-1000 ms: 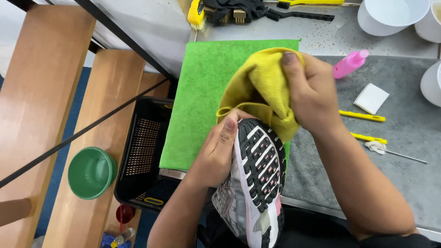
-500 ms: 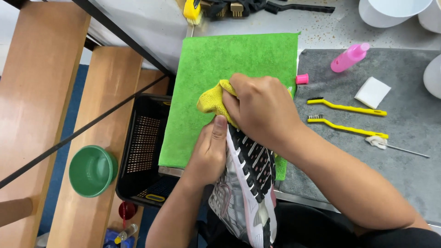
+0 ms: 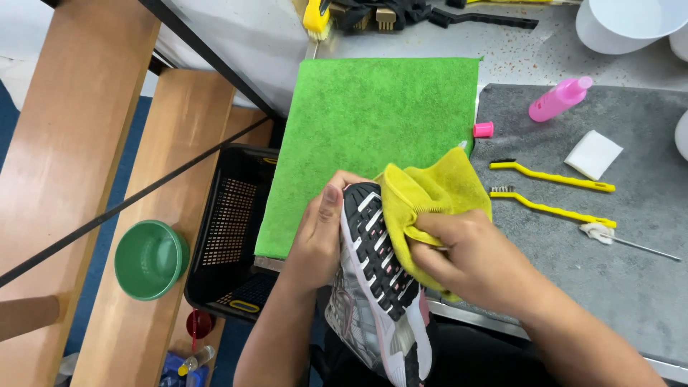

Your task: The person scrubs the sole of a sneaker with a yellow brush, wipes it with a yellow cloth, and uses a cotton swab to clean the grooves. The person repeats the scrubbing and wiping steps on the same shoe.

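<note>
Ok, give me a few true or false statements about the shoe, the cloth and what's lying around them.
1. The right hand presses a yellow cloth on the shoe sole. True.
2. The left hand holds a brush. False: it holds the shoe's toe end.
3. Two yellow brushes lie on the grey mat. True.
4. The pink bottle stands upright. False: it lies on its side.
5. The green bowl sits on the green towel. False: it's on the wooden bench.
</note>
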